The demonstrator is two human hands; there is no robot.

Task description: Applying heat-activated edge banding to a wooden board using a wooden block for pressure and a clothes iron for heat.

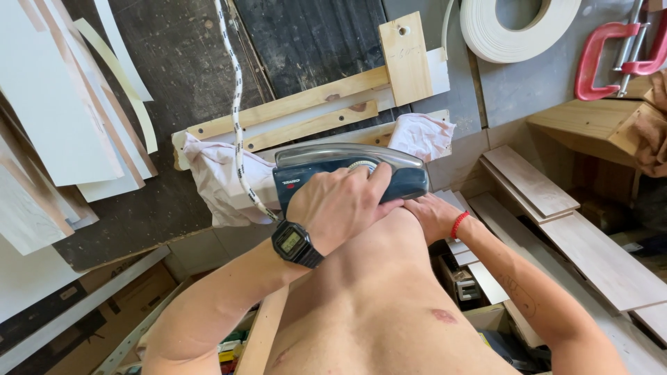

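Your left hand is wrapped over the top of the iron, fingers curled around its grey handle, a black watch on that wrist. Your right hand lies just beside it, to the right, pressed flat under the iron's rear end with the fingers mostly hidden, so you cannot tell what it grips; a red band circles that wrist. The iron sits on a white cloth that spreads out left and right of your hands. A braided cord runs from the iron's left end up and away. Beyond your hands lie pine strips on a dark board. Far right of them are a red clamp and wood planks; a coil of white edging hangs beyond.
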